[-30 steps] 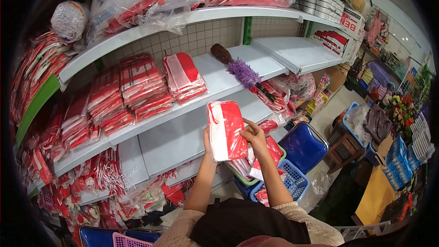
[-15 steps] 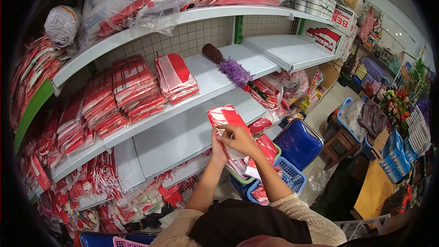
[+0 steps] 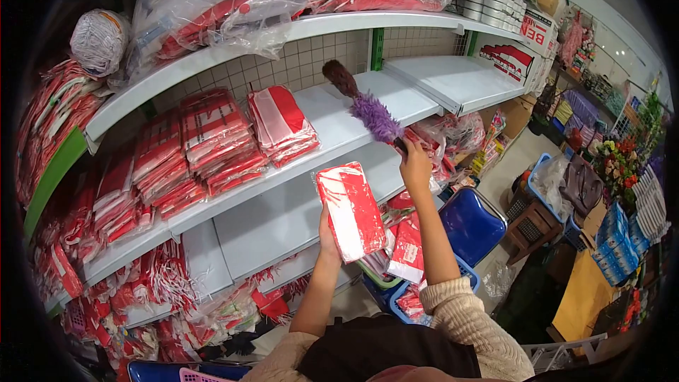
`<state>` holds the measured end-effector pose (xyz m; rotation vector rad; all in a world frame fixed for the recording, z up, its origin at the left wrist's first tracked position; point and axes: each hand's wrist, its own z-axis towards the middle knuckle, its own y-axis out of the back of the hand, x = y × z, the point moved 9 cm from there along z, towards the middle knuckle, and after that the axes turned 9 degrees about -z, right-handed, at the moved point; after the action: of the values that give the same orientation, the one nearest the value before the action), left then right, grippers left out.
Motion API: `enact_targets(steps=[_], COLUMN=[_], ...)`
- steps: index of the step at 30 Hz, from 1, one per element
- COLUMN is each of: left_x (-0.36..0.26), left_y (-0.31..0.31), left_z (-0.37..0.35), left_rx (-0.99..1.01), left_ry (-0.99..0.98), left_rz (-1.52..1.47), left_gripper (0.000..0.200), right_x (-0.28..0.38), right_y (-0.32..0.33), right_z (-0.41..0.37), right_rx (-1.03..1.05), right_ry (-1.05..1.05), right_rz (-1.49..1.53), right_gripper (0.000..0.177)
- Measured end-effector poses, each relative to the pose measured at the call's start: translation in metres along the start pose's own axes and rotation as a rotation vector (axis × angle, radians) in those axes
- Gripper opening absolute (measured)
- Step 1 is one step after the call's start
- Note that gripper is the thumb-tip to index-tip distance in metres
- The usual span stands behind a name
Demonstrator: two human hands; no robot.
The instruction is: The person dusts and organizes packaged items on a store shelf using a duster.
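Note:
In my left hand point(image 3: 327, 235) is a flat, plastic-wrapped packet of folded red-and-white cloth point(image 3: 351, 211), its broad face turned up to me. The packet hides most of that hand's fingers. My right hand point(image 3: 417, 168) is closed round the dark handle of a duster point(image 3: 375, 116) with purple and brown fluff, which lies slantwise over the grey shelf point(image 3: 322, 102). Left of the duster, a short stack of similar red-and-white packets point(image 3: 284, 127) sits on the same shelf, beside taller stacks point(image 3: 216, 131).
Below my arms are a blue basket point(image 3: 467, 279) and more red packets point(image 3: 407, 249). A blue chair point(image 3: 472, 223) stands to the right. Overhead, the upper shelf point(image 3: 332, 23) carries bagged goods and a white yarn ball point(image 3: 100, 42). Cartons point(image 3: 509, 64) stand at the shelf's far end.
My right hand has left the packet and reached forward right to the duster, taking its handle. My left hand now holds the packet alone, its broad face more visible.

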<state>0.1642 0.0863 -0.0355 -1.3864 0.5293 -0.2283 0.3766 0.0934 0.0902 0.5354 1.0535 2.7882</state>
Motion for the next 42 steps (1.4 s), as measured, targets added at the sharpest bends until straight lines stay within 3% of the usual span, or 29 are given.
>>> enact_targets(steps=[3, 5, 7, 9, 11, 13, 15, 16, 17, 19, 21, 22, 23, 24, 27, 29, 32, 33, 35, 36, 38, 41, 42], left_x=[-0.004, -0.007, -0.009, -0.013, -0.017, -0.019, -0.02, -0.019, -0.018, -0.02, -0.021, -0.031, -0.04, -0.025, -0.027, -0.025, -0.017, -0.019, -0.011, -0.012, -0.017, -0.02, -0.019], left_y=[-0.009, -0.011, -0.004, -0.004, -0.008, -0.008, -0.003, 0.005, 0.011, 0.011, 0.03, 0.042, 0.053, -0.004, 0.015, 0.012, -0.002, 0.005, -0.008, -0.003, 0.014, 0.007, 0.006], left_z=[-0.005, -0.01, -0.014, -0.015, -0.016, -0.017, -0.019, -0.019, -0.018, -0.018, -0.009, -0.013, -0.018, -0.03, -0.026, -0.032, -0.035, -0.036, -0.037, -0.035, -0.033, -0.04, -0.042], left_rx=[0.004, 0.008, -0.02, -0.022, -0.003, -0.021, -0.033, -0.038, -0.04, -0.025, 0.016, -0.04, -0.098, -0.11, -0.02, -0.068, 0.056, -0.066, -0.048, -0.038, -0.006, -0.076, -0.077], left_ry=[0.009, 0.02, 0.048, 0.059, 0.053, 0.042, 0.055, 0.072, 0.087, 0.096, 0.123, 0.049, -0.023, 0.138, 0.154, 0.138, 0.201, 0.179, 0.301, 0.288, 0.231, 0.167, 0.164], left_rz=[-0.011, -0.025, 0.01, 0.033, 0.04, 0.026, 0.038, 0.054, 0.068, 0.053, -0.04, 0.137, 0.312, -0.023, 0.027, 0.074, -0.006, -0.033, -0.123, -0.161, 0.004, 0.121, 0.122], left_gripper=[0.047, 0.047, 0.048, 0.047, 0.047, 0.046, 0.044, 0.044, 0.043, 0.043, 0.042, 0.043, 0.043, 0.044, 0.045, 0.044, 0.045, 0.047, 0.049, 0.05, 0.046, 0.041, 0.042], right_x=[-0.01, -0.031, -0.06, -0.096, -0.12, -0.119, -0.144, -0.152, -0.153, -0.121, -0.116, -0.118, -0.125, -0.131, -0.138, -0.153, -0.149, -0.145, -0.138, -0.142, -0.152, -0.153, -0.154], right_y=[0.001, -0.025, -0.058, -0.09, -0.082, -0.03, -0.01, -0.001, 0.015, 0.063, 0.07, 0.07, 0.07, 0.067, 0.063, 0.052, 0.053, 0.055, 0.063, 0.061, 0.057, 0.07, 0.066], right_z=[-0.048, -0.089, -0.133, -0.175, -0.201, -0.207, -0.221, -0.223, -0.223, -0.209, -0.206, -0.206, -0.206, -0.206, -0.201, -0.208, -0.209, -0.21, -0.21, -0.211, -0.214, -0.214, -0.217], right_rx=[-0.074, 0.093, 0.123, 0.097, 0.008, 0.086, -0.03, 0.033, -0.076, -0.075, 0.069, 0.138, 0.15, 0.162, 0.197, 0.208, 0.211, 0.205, 0.189, 0.183, 0.174, 0.171, 0.194], right_ry=[-0.059, -0.208, -0.312, -0.424, -0.451, -0.542, -0.506, -0.438, -0.313, -0.137, 0.036, 0.122, 0.126, 0.131, -0.015, -0.139, -0.072, -0.038, 0.031, 0.015, -0.017, -0.267, -0.227], right_rz=[0.161, 0.216, 0.454, 0.82, 0.794, 0.547, 0.41, 0.226, 0.112, 0.044, -0.058, -0.111, -0.171, -0.229, -0.347, -0.421, -0.295, -0.209, -0.037, -0.12, -0.288, -0.436, -0.381], right_gripper=[0.036, 0.035, 0.046, 0.046, 0.04, 0.035, 0.034, 0.035, 0.031, 0.031, 0.028, 0.026, 0.025, 0.024, 0.018, 0.016, 0.016, 0.016, 0.016, 0.018, 0.021, 0.018, 0.018])
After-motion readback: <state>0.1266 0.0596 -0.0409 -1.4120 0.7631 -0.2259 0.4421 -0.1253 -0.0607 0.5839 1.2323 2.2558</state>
